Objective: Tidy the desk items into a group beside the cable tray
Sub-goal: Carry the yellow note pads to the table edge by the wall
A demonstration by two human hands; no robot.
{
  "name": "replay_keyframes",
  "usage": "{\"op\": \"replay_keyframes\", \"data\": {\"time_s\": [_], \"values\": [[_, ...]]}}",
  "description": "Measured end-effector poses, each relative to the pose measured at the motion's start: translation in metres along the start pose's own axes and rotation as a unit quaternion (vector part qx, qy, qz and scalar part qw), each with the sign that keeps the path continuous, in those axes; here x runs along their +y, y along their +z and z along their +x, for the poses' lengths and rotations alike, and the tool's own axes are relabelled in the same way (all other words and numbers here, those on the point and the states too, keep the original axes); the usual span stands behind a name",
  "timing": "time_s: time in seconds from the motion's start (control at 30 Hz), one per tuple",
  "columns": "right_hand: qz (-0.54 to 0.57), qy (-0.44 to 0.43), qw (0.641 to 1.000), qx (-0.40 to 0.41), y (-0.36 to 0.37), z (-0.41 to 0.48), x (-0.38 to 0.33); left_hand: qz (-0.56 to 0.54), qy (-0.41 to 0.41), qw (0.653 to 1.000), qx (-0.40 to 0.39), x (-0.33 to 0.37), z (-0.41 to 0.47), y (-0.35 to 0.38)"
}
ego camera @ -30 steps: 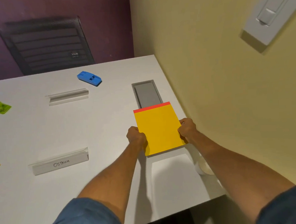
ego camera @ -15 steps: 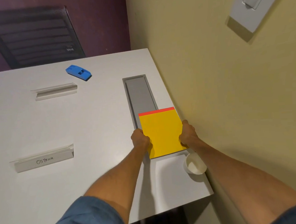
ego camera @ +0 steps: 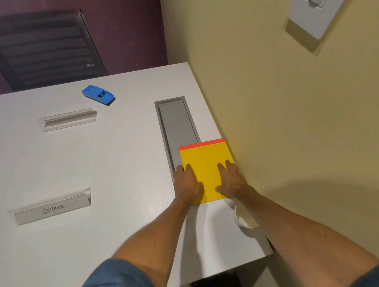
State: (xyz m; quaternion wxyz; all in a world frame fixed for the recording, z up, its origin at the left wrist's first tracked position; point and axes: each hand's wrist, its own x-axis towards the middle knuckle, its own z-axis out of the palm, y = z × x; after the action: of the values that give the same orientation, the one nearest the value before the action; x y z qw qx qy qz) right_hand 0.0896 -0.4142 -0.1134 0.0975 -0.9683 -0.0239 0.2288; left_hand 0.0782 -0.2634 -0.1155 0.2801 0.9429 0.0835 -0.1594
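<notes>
Yellow notepad lies flat under both hands, left hand and right hand spread open on it, its long axis running away from them, overlapping the cable tray ahead.

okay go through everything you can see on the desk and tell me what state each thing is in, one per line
yellow notepad: flat on desk, overlapping cable tray's near end
left hand: flat on notepad's left edge
right hand: flat on notepad's right side
cable tray: lid closed
white cup: upright, partly behind right forearm
labelled name holder: upright, reads OSTRICH
blank name holder: no label visible
blue stapler: closed
</notes>
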Motion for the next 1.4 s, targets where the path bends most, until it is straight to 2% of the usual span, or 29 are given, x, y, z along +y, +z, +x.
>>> {"op": "replay_keyframes", "data": {"time_s": [0.1,0.17,0.5,0.7,0.87,1.07,1.4], "values": [[-0.019,0.006,0.999,-0.031,0.005,0.000,0.001,0.118,0.068,0.990,-0.019,0.001,-0.003,0.004],[-0.026,0.005,0.999,-0.041,0.007,0.002,0.003,0.155,0.071,0.985,-0.040,0.000,-0.003,0.008],[-0.029,-0.002,0.999,-0.041,0.006,0.004,0.004,0.159,0.068,0.984,-0.050,-0.001,-0.004,0.014],[-0.048,-0.041,0.997,0.042,-0.008,-0.008,-0.019,0.194,0.082,0.978,-0.006,-0.013,-0.015,-0.012],[-0.078,-0.107,0.986,0.100,-0.025,-0.025,-0.075,0.220,0.047,0.973,0.045,-0.038,-0.039,-0.062],[-0.092,-0.202,0.968,0.118,-0.045,-0.053,-0.168,0.217,-0.020,0.967,0.131,-0.082,-0.092,-0.137],[-0.106,-0.346,0.924,0.122,-0.035,-0.158,-0.335,0.223,-0.132,0.944,0.204,-0.199,-0.233,-0.241]]}}
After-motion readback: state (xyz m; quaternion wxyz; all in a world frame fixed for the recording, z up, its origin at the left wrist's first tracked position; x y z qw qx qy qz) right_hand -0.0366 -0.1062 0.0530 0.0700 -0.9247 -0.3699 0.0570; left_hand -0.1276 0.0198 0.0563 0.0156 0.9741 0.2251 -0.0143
